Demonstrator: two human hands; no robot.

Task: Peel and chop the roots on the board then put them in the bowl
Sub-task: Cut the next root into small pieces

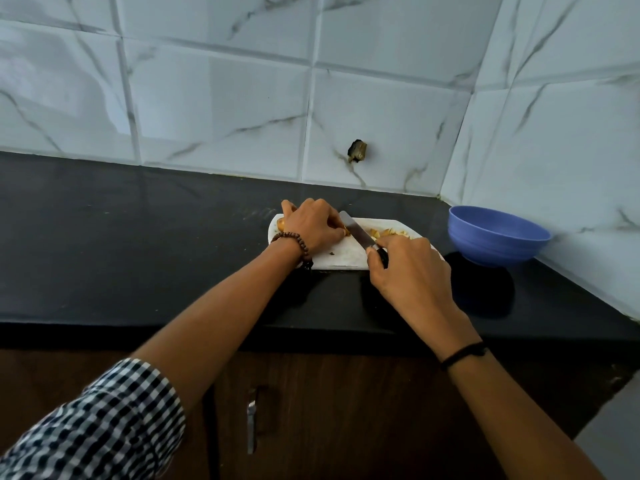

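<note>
Cool, rather dim, even light. The glossy wall tiles [221, 98] show pale reflections at left. The bowl [498, 237] casts a soft shadow toward the viewer on the black desk [138, 237]. Wide-angle distortion bends the edges.

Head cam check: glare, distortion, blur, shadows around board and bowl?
Head view: wide-angle distortion bends tile lines and counter edge; soft glare on left wall tiles; bowl casts a shadow toward camera; chopped pieces small, soft; left hand hides most of the root; knife blade clear.
</note>
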